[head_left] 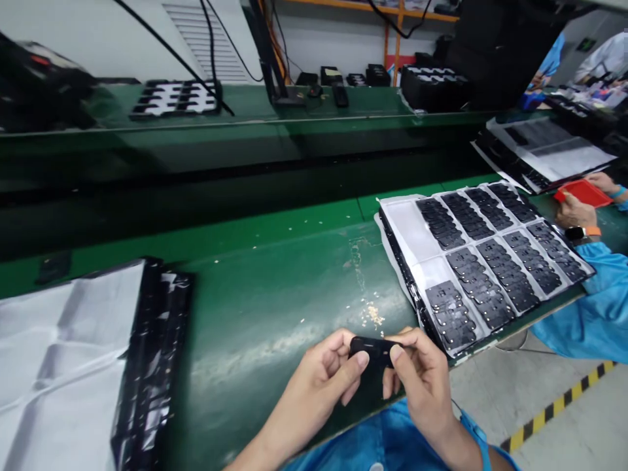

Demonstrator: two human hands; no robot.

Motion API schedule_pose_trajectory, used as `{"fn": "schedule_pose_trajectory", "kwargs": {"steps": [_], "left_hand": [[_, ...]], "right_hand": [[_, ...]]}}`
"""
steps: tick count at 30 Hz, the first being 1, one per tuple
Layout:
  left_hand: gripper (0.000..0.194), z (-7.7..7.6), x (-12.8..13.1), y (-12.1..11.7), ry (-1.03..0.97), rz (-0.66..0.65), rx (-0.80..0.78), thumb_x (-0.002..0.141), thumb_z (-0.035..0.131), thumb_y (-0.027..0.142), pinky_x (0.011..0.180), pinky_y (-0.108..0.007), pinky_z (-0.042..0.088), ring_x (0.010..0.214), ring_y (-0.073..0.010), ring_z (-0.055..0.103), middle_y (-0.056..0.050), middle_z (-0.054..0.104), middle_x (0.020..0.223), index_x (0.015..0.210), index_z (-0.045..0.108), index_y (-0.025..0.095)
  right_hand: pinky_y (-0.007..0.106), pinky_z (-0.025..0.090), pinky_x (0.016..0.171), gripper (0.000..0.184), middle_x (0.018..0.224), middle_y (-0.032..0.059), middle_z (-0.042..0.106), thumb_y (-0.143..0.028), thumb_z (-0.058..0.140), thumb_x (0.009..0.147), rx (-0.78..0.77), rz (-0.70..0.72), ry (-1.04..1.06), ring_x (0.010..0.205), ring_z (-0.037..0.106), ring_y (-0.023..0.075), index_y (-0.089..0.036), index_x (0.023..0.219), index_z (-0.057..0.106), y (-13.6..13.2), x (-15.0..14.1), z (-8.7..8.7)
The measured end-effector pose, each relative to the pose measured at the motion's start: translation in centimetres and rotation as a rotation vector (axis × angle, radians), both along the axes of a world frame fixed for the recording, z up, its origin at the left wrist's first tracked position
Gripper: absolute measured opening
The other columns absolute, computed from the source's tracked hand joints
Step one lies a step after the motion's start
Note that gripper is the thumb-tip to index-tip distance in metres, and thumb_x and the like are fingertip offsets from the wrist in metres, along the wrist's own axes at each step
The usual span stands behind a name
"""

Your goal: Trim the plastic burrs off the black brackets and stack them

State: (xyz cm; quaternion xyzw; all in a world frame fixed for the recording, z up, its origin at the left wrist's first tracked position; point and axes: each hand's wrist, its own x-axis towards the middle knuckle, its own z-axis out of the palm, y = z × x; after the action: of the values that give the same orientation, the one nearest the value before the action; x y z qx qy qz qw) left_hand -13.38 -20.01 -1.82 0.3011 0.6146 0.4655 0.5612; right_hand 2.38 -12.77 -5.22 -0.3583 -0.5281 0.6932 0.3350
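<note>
A small black plastic part (375,349) is held level over the front edge of the green bench (255,327). My left hand (333,369) pinches its left end between thumb and fingers. At the other end, my right hand (417,366) grips it with the thumb on top. Just beyond the part lies a scatter of tiny pale bits (373,315). To the right of my hands, a tray (415,229) with a white liner carries rows of similar-looking black parts (468,288).
A stack of black trays (152,366) covered with a white sheet (73,353) stands at the left. On the right, a co-worker's hands (579,212) hold a red tray (586,193). A raised shelf (255,108) runs along the back with trays and devices on it.
</note>
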Motion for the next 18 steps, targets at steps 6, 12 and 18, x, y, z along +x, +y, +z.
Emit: {"fn": "schedule_pose_trajectory", "kwargs": {"steps": [6,12,18], "left_hand": [[0.038,1.6,-1.5,3.1,0.180,-0.036,0.082,0.091,0.071,0.056,0.064,-0.025,0.049,0.070,-0.0161,0.058,-0.004,0.069,0.083,0.084,0.067,0.018],[0.020,4.4,-3.7,14.5,0.500,-0.363,0.383,0.093,0.066,0.038,0.077,-0.029,0.052,0.080,-0.0213,0.066,-0.004,0.075,0.085,0.089,0.074,0.020],[0.022,2.0,0.8,25.7,0.706,-0.940,0.381,0.084,0.070,0.018,0.066,-0.026,0.047,0.066,-0.0181,0.064,0.002,0.070,0.068,0.105,0.077,0.018]], "right_hand": [[0.019,0.043,0.048,0.031,0.062,-0.0043,0.062,-0.050,0.062,0.103,-0.027,-0.017,0.072,0.047,0.060,0.0099,-0.020,0.097,0.063,0.2,0.6,-0.1],[0.020,0.046,0.056,0.018,0.081,0.0035,0.074,-0.035,0.065,0.098,-0.028,0.098,-0.034,0.055,0.064,0.0102,-0.017,0.099,0.068,-0.5,0.8,-1.2],[0.022,0.048,0.059,0.008,0.073,0.0017,0.075,-0.016,0.063,0.091,0.058,0.212,-0.109,0.061,0.066,0.0134,-0.018,0.090,0.071,-0.9,1.2,-1.3]]}}
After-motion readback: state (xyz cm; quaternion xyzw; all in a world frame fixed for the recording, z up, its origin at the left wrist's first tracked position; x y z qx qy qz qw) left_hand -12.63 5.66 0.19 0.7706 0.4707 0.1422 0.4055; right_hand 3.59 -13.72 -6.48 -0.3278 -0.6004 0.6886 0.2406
